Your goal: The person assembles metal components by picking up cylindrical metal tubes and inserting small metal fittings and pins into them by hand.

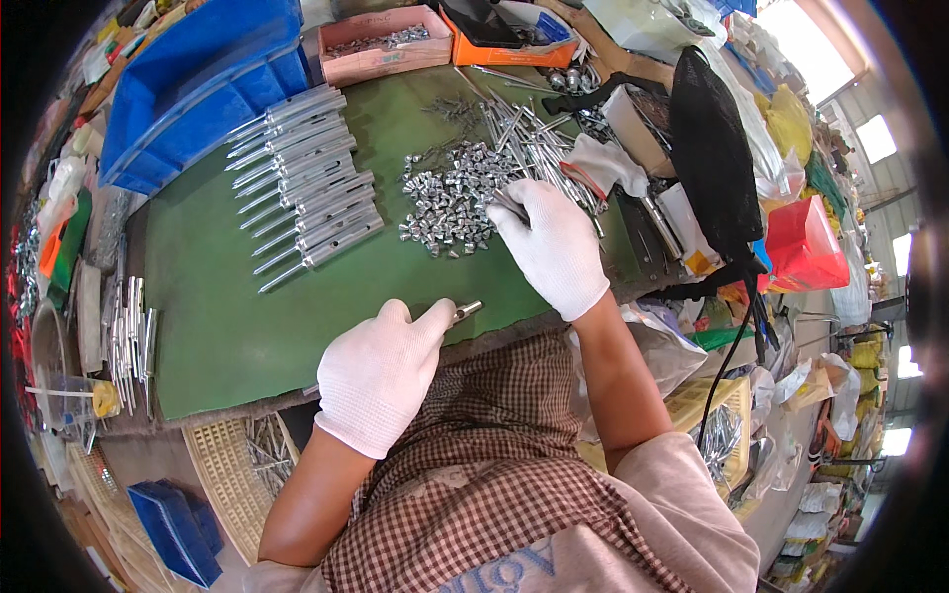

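Observation:
My left hand [384,371], in a white knit glove, is closed round a short silver metal tube [467,312] at the table's near edge. One end of the tube sticks out past the fingers. My right hand [556,242], gloved the same, is at the right side of a heap of small silver metal caps [450,203]. Its thumb and fingers are pinched together over greyish metal I cannot make out. Behind it lies a loose bundle of thin metal rods [529,138]. To the left, silver tubes with pointed rods [311,183] lie in a slanting row.
A green mat [217,346] covers the table. Behind are a blue bin [203,89], a pink box [386,47] of small parts and an orange box [514,49]. A black mesh bag [712,148] stands at right; metal rods [129,336] lie at far left. Yellow baskets [213,465] sit below.

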`<state>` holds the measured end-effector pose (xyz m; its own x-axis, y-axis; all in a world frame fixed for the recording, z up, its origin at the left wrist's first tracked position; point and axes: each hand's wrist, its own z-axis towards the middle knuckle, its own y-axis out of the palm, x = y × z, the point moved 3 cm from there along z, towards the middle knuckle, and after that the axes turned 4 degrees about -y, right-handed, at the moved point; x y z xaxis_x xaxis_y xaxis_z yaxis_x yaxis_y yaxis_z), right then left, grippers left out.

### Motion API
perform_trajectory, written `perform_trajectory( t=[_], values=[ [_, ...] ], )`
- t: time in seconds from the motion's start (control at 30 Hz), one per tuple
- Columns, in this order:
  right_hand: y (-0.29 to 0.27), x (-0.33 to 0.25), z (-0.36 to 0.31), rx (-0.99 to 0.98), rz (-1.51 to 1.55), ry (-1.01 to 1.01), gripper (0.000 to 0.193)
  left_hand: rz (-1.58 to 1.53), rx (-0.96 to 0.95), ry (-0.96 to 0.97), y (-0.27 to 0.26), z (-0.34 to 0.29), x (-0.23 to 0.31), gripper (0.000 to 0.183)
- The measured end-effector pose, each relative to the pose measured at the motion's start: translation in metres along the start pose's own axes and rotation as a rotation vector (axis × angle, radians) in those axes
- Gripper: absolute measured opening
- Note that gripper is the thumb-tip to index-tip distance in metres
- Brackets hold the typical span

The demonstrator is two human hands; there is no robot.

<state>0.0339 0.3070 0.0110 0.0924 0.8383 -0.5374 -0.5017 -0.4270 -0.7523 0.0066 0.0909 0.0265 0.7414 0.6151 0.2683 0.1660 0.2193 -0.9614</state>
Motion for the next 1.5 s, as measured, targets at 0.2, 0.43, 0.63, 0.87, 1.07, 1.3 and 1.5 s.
perform_trajectory(
  t=[0.2,0.43,0.63,0.87,1.07,1.3,1.5],
  values=[
    [-0.001,0.0,-0.009,-0.022,0.155,0.038,0.017,0.0,-0.005,0.004,0.0,0.0,-0.001,0.017],
    [-0.004,0.004,-0.013,-0.123,0.391,0.188,0.022,0.007,0.013,0.024,0.003,0.004,0.002,0.017],
    [-0.003,-0.009,-0.021,-0.151,0.477,0.217,0.026,-0.046,0.097,0.096,0.007,0.021,0.014,0.02],
    [-0.003,-0.015,-0.037,-0.083,0.245,-0.062,0.017,-0.112,0.123,0.165,0.015,0.029,0.015,0.021],
    [-0.014,-0.014,-0.043,0.006,0.109,0.01,0.013,-0.165,0.06,0.132,0.012,0.034,0.013,0.023],
    [-0.019,-0.023,-0.051,-0.087,0.05,-0.201,0.012,-0.088,0.223,0.141,0.013,0.03,0.014,0.02],
    [-0.018,-0.019,-0.051,-0.116,0.045,-0.219,0.011,-0.082,0.245,0.147,0.015,0.029,0.014,0.017]
  ],
)
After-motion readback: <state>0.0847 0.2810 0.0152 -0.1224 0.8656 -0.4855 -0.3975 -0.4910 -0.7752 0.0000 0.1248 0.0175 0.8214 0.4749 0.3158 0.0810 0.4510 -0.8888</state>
